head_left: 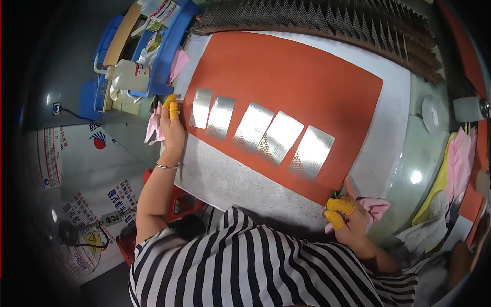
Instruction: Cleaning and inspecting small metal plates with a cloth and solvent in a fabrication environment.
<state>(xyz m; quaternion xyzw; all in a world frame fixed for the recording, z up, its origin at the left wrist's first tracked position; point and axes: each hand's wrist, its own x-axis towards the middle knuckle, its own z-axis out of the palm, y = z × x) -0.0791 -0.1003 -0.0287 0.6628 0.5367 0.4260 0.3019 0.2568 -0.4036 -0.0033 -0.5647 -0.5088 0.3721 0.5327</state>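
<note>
An orange-red sheet [286, 66] lies on the worktable, with several silver metal cards [273, 137] in a slanting row on it. Each card bears fine print and a patterned corner. At the sheet's left edge is my left hand [173, 123], two fingertips in yellow finger cots. A pink cloth [155, 126] sticks out from its outer side, seemingly gripped in the palm. By the near right corner my right hand [353, 215], also in yellow finger cots, is curled closed around another pink cloth [376, 206]. A small dark-green bit shows at its fingertips, too small to name.
Dark toothed metal racks [317, 20] line the far edge. At far left stand a blue bin [162, 61] and a white wash bottle [130, 75]. A round clear dish [433, 113] and a capped bottle [468, 109] are at right, above hanging pink and yellow cloths [460, 153].
</note>
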